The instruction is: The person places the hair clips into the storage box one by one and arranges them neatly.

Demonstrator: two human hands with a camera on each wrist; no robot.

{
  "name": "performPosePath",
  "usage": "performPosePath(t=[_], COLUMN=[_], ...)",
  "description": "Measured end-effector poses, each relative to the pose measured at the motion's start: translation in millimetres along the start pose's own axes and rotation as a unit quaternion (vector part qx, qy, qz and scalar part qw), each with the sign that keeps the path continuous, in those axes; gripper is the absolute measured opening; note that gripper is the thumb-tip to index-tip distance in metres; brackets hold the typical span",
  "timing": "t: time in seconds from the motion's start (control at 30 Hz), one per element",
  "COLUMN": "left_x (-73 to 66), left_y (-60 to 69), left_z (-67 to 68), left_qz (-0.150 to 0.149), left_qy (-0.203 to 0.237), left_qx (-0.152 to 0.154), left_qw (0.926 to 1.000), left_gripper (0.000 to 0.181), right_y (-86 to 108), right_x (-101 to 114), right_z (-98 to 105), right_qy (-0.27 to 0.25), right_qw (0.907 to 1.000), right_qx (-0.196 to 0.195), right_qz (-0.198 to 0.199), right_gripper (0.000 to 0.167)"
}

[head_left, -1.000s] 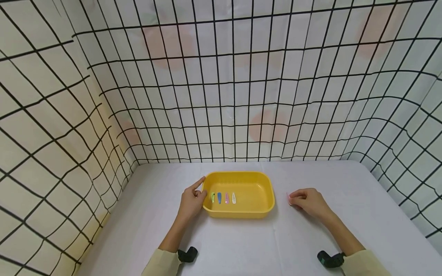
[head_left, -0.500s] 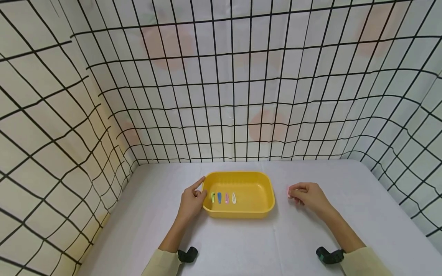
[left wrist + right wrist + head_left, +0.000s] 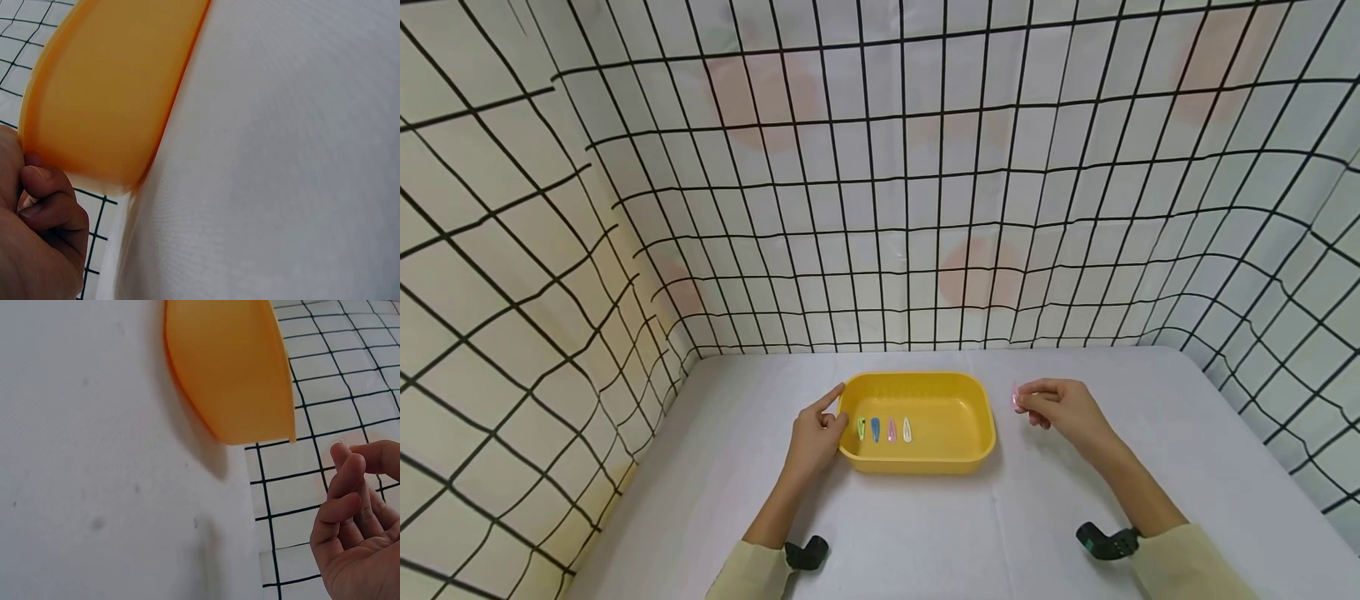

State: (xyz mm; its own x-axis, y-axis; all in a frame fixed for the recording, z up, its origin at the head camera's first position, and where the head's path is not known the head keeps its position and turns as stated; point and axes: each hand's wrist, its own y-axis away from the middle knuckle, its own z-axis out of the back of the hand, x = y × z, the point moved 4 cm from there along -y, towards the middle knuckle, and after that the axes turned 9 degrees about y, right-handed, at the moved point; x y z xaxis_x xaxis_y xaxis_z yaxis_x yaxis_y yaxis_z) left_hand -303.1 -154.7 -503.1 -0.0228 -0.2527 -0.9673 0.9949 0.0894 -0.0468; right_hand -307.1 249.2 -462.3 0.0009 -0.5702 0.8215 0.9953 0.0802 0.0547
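A yellow plastic tray (image 3: 955, 421) sits on the white-covered table. My left hand (image 3: 816, 435) holds it by the left rim; in the left wrist view the curled fingers (image 3: 53, 212) are against the tray's end. Lying in a row inside are a green hair clip (image 3: 861, 429), a blue hair clip (image 3: 876, 430), a pink hair clip (image 3: 892, 430) and a white hair clip (image 3: 907, 430). Just right of the tray, my right hand (image 3: 1067, 408) pinches another pink hair clip (image 3: 1017, 398) above the table. That clip is mostly hidden by fingers in the right wrist view.
Black wire grid (image 3: 880, 200) with white cloth behind it rises at the back and both sides of the table (image 3: 925, 533). Each wrist carries a small black camera, such as the right wrist camera (image 3: 1107, 542).
My right hand has lifted with the pink hair clip, moving away from me and slightly left toward the tray. The left hand, tray and clips inside stay put.
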Motion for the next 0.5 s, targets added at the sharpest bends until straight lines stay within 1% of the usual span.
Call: performPosePath(t=[0.3,0.5], left_x=[-0.8,-1.9], left_y=[-0.4,-0.1], left_z=[0.0,0.3], left_qz=[-0.001,-0.003], left_qy=[0.004,0.002], left_qx=[0.000,-0.001], left_qw=[1.0000,1.0000], left_gripper=[0.054,0.054], right_y=[-4.3,-7.2], right_x=[18.3,31.8], right_z=[-4.4,-10.2], right_qy=[-0.011,-0.027], right_qw=[0.9998,0.9993], right_qx=[0.006,0.014], right_qz=[0.016,0.021], right_gripper=[0.039,0.035])
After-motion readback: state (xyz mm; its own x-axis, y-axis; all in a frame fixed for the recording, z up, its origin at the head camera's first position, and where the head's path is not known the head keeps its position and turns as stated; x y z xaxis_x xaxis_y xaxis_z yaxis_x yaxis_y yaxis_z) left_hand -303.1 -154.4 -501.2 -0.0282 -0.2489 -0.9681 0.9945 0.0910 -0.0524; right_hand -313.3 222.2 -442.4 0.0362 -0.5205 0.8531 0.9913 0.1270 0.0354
